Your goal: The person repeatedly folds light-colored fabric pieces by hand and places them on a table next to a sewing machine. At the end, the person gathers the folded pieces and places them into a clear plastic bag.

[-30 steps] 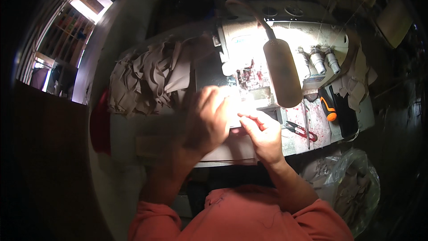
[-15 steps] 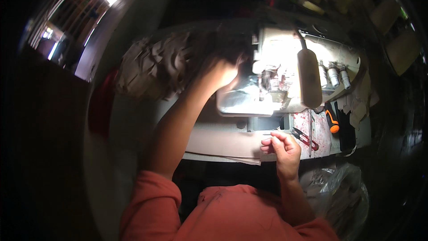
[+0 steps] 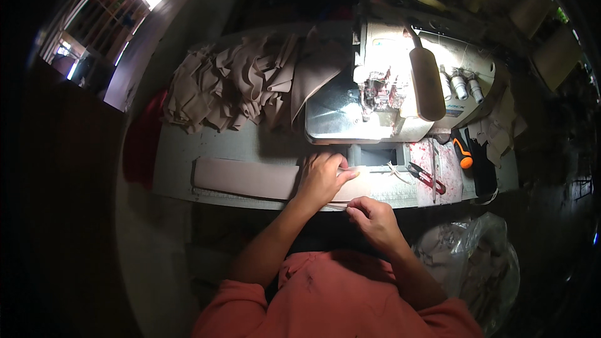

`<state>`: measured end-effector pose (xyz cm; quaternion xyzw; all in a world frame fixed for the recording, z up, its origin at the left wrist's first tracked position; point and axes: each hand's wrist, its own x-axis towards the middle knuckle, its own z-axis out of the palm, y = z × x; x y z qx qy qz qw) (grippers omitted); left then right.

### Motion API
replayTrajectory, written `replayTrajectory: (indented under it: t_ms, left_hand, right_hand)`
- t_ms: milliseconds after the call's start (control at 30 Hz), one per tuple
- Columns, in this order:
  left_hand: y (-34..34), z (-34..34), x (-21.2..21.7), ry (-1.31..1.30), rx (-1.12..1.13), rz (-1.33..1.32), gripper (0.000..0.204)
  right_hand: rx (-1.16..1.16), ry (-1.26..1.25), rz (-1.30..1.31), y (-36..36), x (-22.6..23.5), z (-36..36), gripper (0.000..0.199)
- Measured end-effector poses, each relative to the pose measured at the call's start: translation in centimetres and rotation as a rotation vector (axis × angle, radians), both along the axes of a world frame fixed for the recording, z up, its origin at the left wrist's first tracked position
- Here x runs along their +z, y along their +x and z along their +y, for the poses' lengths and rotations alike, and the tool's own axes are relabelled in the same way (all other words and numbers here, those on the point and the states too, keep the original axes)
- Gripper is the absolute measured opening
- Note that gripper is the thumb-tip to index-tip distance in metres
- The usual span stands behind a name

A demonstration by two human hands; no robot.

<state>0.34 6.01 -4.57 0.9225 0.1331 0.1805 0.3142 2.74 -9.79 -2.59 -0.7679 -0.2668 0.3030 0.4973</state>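
A long beige fabric strip [image 3: 244,177] lies along the front of the sewing table [image 3: 181,150]. My left hand [image 3: 322,177] rests flat on the strip's right end, fingers pressing it down. My right hand [image 3: 370,216] is just below at the table's front edge, fingers pinched on the strip's lower edge. Behind both hands stands a white overlock sewing machine [image 3: 400,87] with a lit needle area.
A heap of beige fabric pieces [image 3: 244,84] lies at the back left of the table. Red thread snips [image 3: 426,177] and an orange-handled tool [image 3: 462,152] lie at the right. Thread cones [image 3: 460,84] stand on the machine. A plastic bag of scraps [image 3: 469,263] sits lower right.
My left hand came back from the fabric heap behind the machine to the strip at the front edge. My right hand moved left to the strip's edge.
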Motion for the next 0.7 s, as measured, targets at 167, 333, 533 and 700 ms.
replayTrajectory:
  t_ms: [167,333,533,700]
  left_hand:
    - [0.1,0.5,-0.6,-0.201,-0.174,-0.163,0.015]
    - [-0.1,0.6,-0.1,-0.22,-0.297,-0.374,0.008]
    - [-3.0,0.0,3.1,0.073,-0.157,-0.465,0.02]
    - [-8.2,-1.0,1.8,-1.305,-0.464,-0.15,0.033]
  right_hand:
    - [-0.015,0.03,0.172,0.2,-0.3,-0.4,0.014]
    - [-0.263,0.288,0.346,2.0,0.8,-1.2,0.027]
    - [-0.051,0.216,-0.433,3.9,1.8,1.4,0.012]
    - [-0.087,0.354,0.095,2.1,4.6,3.8,0.007]
